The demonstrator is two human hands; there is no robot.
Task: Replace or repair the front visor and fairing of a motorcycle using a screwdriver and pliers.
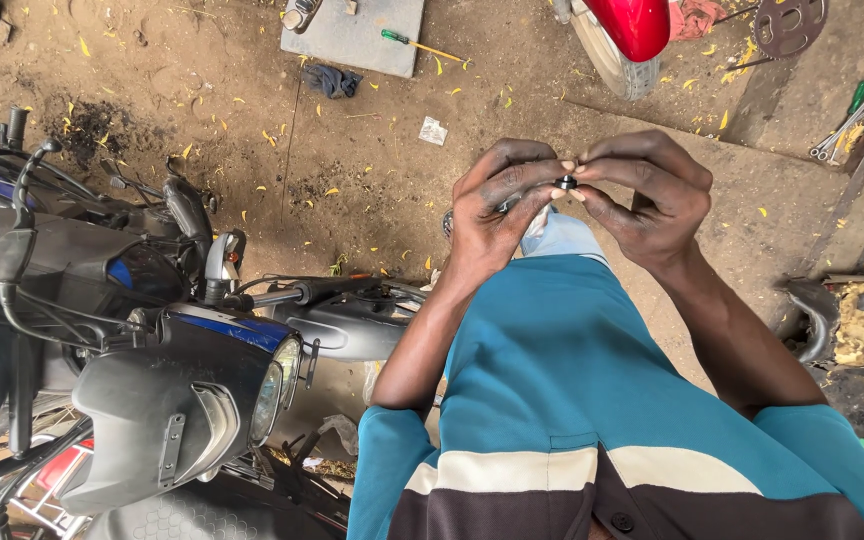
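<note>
Your left hand [500, 205] and your right hand [642, 195] meet in front of your chest, fingertips together, and between them you pinch a small black ring-shaped part [566, 183]. Both hands are curled, fingers bent in tight around the part, thumbs underneath; the part sits right at the point where the two sets of fingertips touch. Below your hands hangs your teal shirt [552, 370]. Left of your left hand stands a black and blue motorcycle [182, 370], headlamp toward you. Beyond your hands lies bare dirt ground [352, 160]. Farther off, past your left hand, a green-handled screwdriver [412, 42] lies on a grey slab [357, 35]; past your right hand is a red mudguard [632, 22] over a wheel.
</note>
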